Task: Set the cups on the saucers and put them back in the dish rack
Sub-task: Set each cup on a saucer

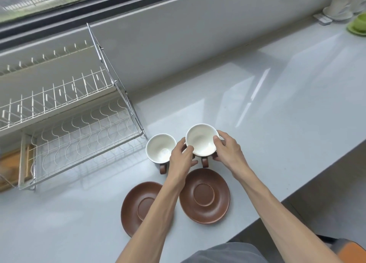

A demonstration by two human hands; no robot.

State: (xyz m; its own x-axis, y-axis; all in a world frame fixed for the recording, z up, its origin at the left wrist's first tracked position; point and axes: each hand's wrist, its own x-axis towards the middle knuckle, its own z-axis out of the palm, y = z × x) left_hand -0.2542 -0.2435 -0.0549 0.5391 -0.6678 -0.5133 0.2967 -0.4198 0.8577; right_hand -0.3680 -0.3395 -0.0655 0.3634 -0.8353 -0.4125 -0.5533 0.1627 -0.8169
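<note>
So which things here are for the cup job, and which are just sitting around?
For the job: right cup, held by both hands (left hand, right hand); left cup; two saucers; dish rack.

Just lying about: white cups, green cup, wooden board.

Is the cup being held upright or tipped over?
Upright: the right cup shows its open white inside facing up, empty, gripped by left hand and right hand.
</note>
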